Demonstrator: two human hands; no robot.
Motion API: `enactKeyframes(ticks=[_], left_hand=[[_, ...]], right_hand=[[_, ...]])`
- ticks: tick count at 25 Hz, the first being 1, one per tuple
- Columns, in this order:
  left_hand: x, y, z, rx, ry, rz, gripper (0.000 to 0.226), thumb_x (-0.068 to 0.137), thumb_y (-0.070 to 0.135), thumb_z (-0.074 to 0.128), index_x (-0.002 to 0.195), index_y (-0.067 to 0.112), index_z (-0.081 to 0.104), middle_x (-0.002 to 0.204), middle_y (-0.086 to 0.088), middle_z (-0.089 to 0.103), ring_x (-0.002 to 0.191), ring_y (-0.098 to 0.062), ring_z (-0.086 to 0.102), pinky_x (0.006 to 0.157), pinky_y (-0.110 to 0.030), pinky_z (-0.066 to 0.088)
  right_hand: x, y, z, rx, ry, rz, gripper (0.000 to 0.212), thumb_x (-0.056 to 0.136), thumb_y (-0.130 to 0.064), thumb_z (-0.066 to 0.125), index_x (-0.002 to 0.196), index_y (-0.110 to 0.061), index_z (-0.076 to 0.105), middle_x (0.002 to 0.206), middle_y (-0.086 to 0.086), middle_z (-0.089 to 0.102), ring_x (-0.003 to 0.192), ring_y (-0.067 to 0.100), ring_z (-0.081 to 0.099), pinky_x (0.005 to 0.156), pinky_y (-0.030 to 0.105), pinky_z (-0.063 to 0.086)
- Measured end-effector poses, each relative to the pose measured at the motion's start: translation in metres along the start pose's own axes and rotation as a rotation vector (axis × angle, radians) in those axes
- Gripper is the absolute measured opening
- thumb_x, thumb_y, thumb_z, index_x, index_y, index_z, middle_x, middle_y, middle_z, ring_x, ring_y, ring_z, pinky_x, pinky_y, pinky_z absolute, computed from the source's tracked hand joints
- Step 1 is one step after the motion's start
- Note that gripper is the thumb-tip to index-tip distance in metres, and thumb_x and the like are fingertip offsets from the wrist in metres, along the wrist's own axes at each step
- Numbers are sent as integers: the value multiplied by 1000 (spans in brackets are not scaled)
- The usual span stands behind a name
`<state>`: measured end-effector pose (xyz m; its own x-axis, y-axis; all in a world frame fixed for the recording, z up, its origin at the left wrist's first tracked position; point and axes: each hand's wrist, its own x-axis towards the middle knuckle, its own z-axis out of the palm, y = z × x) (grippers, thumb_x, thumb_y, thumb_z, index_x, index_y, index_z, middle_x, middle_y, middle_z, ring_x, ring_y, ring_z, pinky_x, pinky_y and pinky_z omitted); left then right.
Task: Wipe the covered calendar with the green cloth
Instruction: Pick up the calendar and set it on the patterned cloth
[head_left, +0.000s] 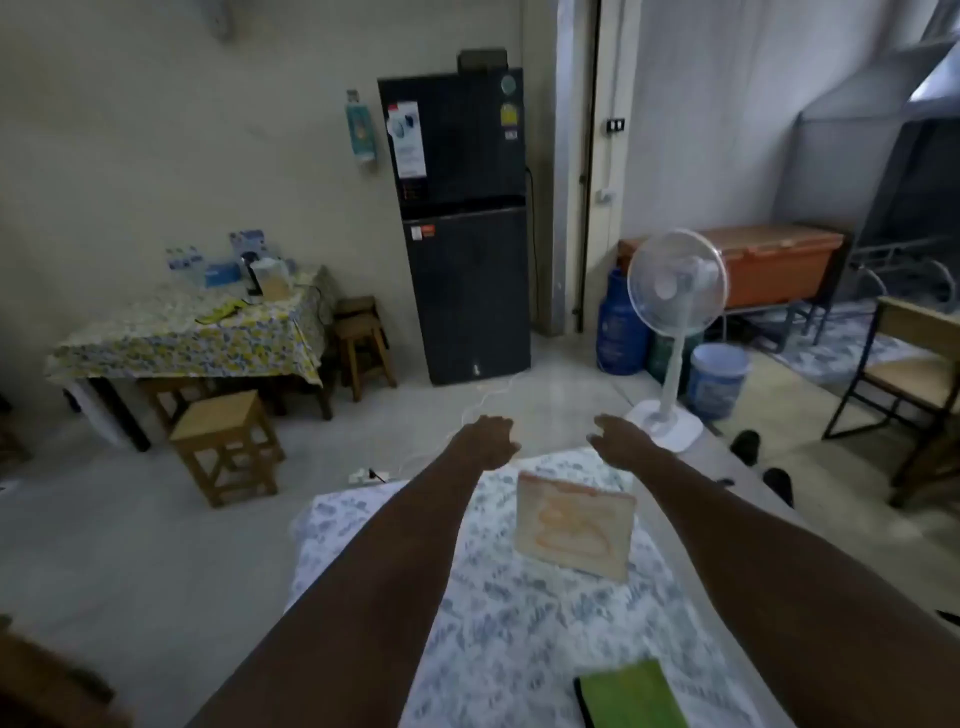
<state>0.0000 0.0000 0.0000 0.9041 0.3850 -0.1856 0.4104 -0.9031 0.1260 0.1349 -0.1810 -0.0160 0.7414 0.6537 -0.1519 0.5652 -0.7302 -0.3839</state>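
A covered calendar (574, 525), pale with orange print under a clear wrap, stands upright on a table with a blue-patterned white cloth (498, 613). A folded green cloth (631, 693) lies flat on the table's near edge, between my forearms. Both arms are stretched forward past the calendar. My left hand (488, 439) hovers beyond the calendar's left side, fingers loosely curled and holding nothing. My right hand (621, 436) hovers beyond its right side, fingers apart and empty. Neither hand touches the calendar or the cloth.
A white standing fan (672, 332) is just beyond the table at the right, a black fridge (462, 223) behind. Wooden stools (226, 441) and a table with a floral cover (192, 338) stand at left. A power strip (369, 475) and cable lie on the floor.
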Motion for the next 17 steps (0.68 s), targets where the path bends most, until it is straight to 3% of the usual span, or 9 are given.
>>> enactKeyframes(ticks=[3,6,9,13,17], left_hand=[[-5,4,41,-41,-123,1,58,106,31,37,156,7,19,165,-11,18,153,-27,19,125,-42,20],[-6,7,75,-115,-137,3,54,107,20,35,156,8,19,165,-11,19,152,-23,21,125,-37,20],[-7,2,96,-221,-98,-14,52,107,16,34,156,7,20,165,-10,20,152,-22,23,125,-36,21],[-29,-16,129,-297,-14,-58,51,108,16,31,156,4,19,165,-12,19,153,-21,20,125,-31,16],[-55,-40,158,-447,-78,-176,52,108,20,30,156,2,16,165,-15,18,153,-24,20,125,-31,17]], right_hand=[[-14,28,36,-16,-61,54,52,105,-27,40,150,-5,27,161,11,23,147,26,24,121,41,21],[-26,51,74,36,-48,70,49,102,-16,44,147,-1,30,157,16,29,145,28,29,120,36,23],[-26,66,92,133,83,44,29,97,1,46,122,9,56,127,25,57,122,35,54,102,36,39],[-31,79,106,236,154,13,24,101,-9,47,95,3,67,93,18,69,92,33,64,81,37,46],[-32,79,114,642,102,79,20,102,-15,49,95,-3,64,84,8,60,81,25,58,75,36,47]])
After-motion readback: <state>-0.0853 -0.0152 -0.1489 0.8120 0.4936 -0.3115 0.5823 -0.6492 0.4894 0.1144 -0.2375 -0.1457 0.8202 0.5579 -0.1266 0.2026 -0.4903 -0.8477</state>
